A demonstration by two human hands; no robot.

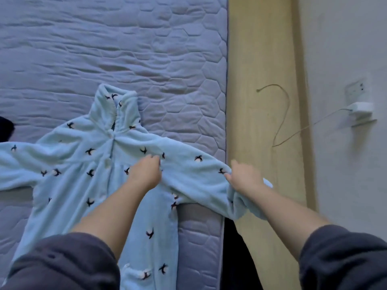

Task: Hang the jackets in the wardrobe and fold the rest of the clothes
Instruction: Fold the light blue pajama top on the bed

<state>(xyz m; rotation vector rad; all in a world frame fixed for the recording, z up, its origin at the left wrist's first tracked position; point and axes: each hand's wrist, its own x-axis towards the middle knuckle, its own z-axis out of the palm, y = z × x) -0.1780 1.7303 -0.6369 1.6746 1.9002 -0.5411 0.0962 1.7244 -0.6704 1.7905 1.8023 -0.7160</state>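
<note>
The right hand (245, 176) grips the robe (83, 164) by the end of one sleeve. Its thumb lies on top and its fingers are curled under the fleece, so the cuff bunches and hangs below the wrist, just past the mattress's (125, 49) right edge. The left hand (146, 172) is set where that same sleeve meets the body of the robe. Its fingers are bent down and closed narrowly on a small fold, and creases run out from the fingertips; motion blur hides how deep the pinch goes. The sleeve is stretched nearly straight between the two hands. The pale blue robe, printed with small dark birds, lies front up across the lower half of the mattress, with its collar pointing toward the far end, its other sleeve spread out to the mattress's left edge, and its hem running off the near edge. The far half of the mattress is bare quilting. A dark item (5, 126) shows at the mattress's left edge. Along the right edge runs a pale wooden board (261, 59), with a thin cable (280, 114) looped over it leading to a white charger (360, 107) on the wall (345, 38). Both forearms reach forward from dark pushed-up sleeves, the left arm angled over the robe and the right arm over the board.
</note>
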